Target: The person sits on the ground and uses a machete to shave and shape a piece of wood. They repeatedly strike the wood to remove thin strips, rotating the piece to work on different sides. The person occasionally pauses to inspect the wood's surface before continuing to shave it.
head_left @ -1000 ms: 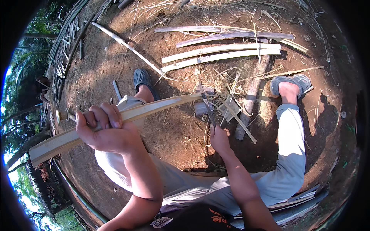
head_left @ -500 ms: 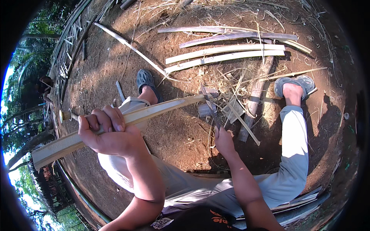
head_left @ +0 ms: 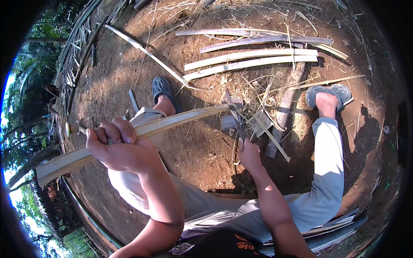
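Observation:
My left hand (head_left: 122, 148) is closed around a long pale bamboo slat (head_left: 180, 120). The slat slants from the lower left up to the middle of the view, its wide end beyond my wrist on the left. In my right hand (head_left: 249, 155) is a knife (head_left: 234, 112) with a narrow dark blade, my fingers wrapped round its handle. Its blade crosses the far tip of the slat and seems to touch it. Just behind and below the blade lies a grey wooden block (head_left: 228, 122), partly hidden by it.
Several split bamboo slats (head_left: 254, 56) lie on the soil ahead. A log (head_left: 284, 112) and curled shavings (head_left: 269, 101) are right of the knife. My two shoes (head_left: 163, 92) stand apart. More strips (head_left: 331, 230) lie at the lower right.
The knife and my right hand have shifted slightly away from me along the slat's tip. My left hand and the slat have barely moved.

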Available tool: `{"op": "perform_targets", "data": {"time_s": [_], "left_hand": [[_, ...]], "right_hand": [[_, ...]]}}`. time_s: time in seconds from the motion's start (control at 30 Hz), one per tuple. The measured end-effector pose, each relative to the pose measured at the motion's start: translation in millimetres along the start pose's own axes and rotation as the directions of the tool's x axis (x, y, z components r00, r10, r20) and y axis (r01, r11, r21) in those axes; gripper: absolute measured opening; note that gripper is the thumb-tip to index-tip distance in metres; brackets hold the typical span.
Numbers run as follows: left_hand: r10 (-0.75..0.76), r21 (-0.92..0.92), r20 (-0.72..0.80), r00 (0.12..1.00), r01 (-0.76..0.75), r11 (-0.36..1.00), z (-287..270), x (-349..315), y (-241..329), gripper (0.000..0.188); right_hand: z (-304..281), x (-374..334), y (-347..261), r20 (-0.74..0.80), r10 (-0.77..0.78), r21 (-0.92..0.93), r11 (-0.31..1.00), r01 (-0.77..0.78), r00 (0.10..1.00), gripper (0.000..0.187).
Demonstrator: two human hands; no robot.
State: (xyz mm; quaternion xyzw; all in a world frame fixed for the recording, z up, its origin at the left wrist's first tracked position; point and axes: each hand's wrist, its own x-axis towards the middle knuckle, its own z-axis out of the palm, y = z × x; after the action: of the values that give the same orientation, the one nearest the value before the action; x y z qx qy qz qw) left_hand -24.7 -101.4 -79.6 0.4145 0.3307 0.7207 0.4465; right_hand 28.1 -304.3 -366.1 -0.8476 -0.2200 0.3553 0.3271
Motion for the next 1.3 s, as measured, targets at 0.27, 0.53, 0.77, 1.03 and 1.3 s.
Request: {"op": "perform_targets", "data": {"time_s": [0.27,0.53,0.77,1.03,1.3], "left_hand": [[0.021,0.067,-0.028,0.999,-0.019,0.998,-9,5,-1,0.037],[0.049,0.118,-0.054,0.997,-0.043,0.992,-9,12,-4,0.037],[0.022,0.107,-0.059,0.998,-0.016,0.994,-11,10,0,0.037],[-0.016,0.052,-0.041,0.999,0.018,0.998,-12,5,-1,0.038],[-0.104,-0.127,0.138,0.985,0.122,0.984,-39,1,12,0.036]], "right_hand": [[4,5,-1,-0.024,-0.028,-0.018,0.999,0.028,0.999,0.034],[1,-3,-2,-0.022,0.016,0.011,1.0,-0.016,1.0,0.035],[9,2,5,0.002,0.082,-0.031,0.996,-0.082,0.997,0.033],[9,1,4,-0.043,0.016,-0.004,1.0,-0.016,0.999,0.035],[11,16,21,-0.069,0.088,0.073,0.994,-0.082,0.994,0.041]]}}
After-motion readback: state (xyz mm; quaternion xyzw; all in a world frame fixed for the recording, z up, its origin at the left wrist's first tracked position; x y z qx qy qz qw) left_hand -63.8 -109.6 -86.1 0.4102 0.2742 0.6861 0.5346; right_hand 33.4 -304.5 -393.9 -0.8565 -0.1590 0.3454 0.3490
